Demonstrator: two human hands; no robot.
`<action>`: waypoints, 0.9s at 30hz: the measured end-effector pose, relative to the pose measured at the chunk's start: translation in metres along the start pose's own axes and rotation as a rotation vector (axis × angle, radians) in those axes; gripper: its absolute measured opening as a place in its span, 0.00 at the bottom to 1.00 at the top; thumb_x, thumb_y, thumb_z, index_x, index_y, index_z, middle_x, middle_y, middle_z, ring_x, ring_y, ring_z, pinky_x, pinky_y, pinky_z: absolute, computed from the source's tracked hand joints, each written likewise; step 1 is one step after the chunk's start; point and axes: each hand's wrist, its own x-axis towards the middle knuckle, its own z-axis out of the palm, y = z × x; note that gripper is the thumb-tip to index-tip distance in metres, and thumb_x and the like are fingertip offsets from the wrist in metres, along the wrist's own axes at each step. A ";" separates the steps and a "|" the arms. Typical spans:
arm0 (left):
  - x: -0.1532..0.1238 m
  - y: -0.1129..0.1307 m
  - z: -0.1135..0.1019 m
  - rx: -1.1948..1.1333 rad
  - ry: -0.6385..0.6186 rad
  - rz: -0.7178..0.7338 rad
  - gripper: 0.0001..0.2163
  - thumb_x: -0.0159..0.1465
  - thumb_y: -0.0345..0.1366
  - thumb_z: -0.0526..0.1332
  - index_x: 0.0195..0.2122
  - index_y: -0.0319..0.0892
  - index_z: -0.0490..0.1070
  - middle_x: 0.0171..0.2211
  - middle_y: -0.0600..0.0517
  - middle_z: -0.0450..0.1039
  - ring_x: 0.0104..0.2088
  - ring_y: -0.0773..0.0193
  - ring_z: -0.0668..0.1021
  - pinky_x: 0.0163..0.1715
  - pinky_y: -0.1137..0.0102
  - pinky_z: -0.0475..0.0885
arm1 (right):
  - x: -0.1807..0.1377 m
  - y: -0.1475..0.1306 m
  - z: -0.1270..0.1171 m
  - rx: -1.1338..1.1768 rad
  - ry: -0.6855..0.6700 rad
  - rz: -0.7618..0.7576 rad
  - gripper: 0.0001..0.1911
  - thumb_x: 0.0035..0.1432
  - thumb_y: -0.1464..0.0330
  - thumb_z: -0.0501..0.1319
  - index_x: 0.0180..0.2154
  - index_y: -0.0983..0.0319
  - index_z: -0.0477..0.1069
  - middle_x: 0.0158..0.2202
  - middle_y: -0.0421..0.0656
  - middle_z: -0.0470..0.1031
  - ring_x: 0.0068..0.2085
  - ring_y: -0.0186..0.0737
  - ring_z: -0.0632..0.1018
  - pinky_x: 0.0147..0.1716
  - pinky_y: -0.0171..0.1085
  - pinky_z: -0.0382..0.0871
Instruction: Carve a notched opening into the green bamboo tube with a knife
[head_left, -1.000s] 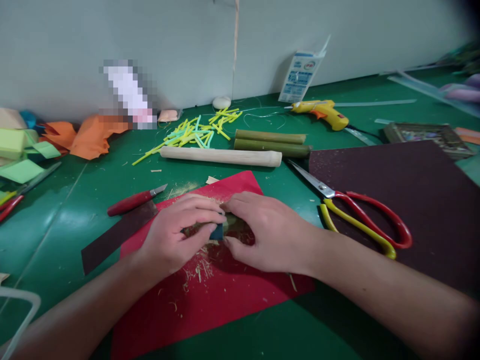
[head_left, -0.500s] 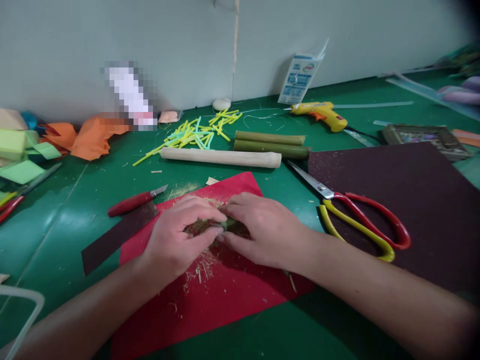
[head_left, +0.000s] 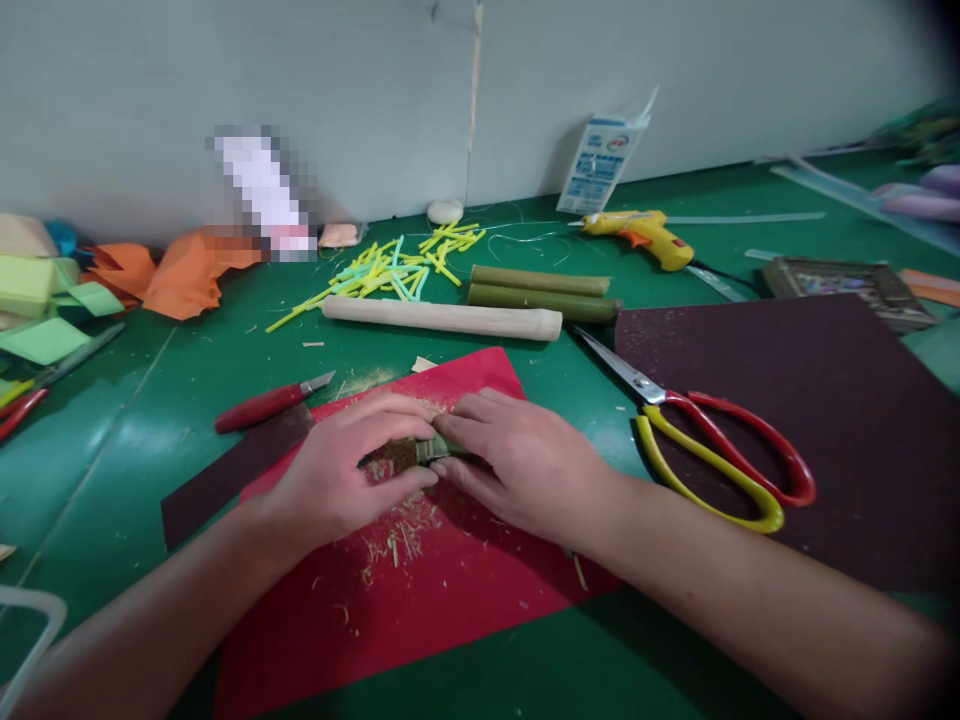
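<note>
Slides the fingertips of both hands slightly leftward since the earlier frame, nearly meeting over the red sheet (head_left: pixel 480 600). Holds a short green piece of bamboo (head_left: pixel 453 448) between the two hands, near the sheet's far edge; cannot tell resting from raised, with the underside hidden. Pinches a small dark scrap (head_left: pixel 430 452), probably sandpaper, against the bamboo with thumb and fingers of the left hand (head_left: pixel 334 475). Clamps the bamboo further right between thumb and fingertips of the right hand (head_left: pixel 532 460). Cannot tell the scrap's full reach around the back.

For even rubbing, best to keep the right pinch firm and close to the scrap, press lightly with the left, and turn the bamboo bit by bit. Brush loose shavings (head_left: pixel 397 545) aside for steadier support. Mind the knife (head_left: pixel 259 407), just beside the dark strip (head_left: pixel 229 487) on the left.
</note>
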 end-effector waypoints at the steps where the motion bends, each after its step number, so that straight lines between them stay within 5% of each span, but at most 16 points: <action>1: 0.000 0.001 0.001 -0.012 0.010 0.003 0.09 0.58 0.33 0.63 0.40 0.43 0.71 0.44 0.49 0.72 0.45 0.63 0.74 0.48 0.67 0.70 | 0.000 0.000 0.001 -0.006 0.003 0.004 0.15 0.62 0.63 0.50 0.42 0.64 0.70 0.36 0.45 0.71 0.37 0.40 0.69 0.33 0.39 0.61; 11: -0.004 0.017 0.012 0.005 0.106 -0.115 0.03 0.56 0.27 0.63 0.29 0.41 0.70 0.38 0.51 0.73 0.39 0.67 0.76 0.40 0.73 0.71 | -0.004 -0.007 0.010 -0.070 0.028 0.056 0.15 0.59 0.63 0.53 0.42 0.65 0.70 0.39 0.47 0.70 0.41 0.45 0.68 0.38 0.42 0.63; 27: -0.009 0.019 0.012 0.071 0.093 -0.189 0.02 0.60 0.31 0.60 0.31 0.45 0.70 0.35 0.56 0.75 0.38 0.68 0.77 0.38 0.73 0.72 | -0.003 -0.007 0.012 -0.073 0.040 0.064 0.18 0.62 0.59 0.49 0.40 0.63 0.72 0.37 0.44 0.71 0.40 0.43 0.68 0.36 0.40 0.63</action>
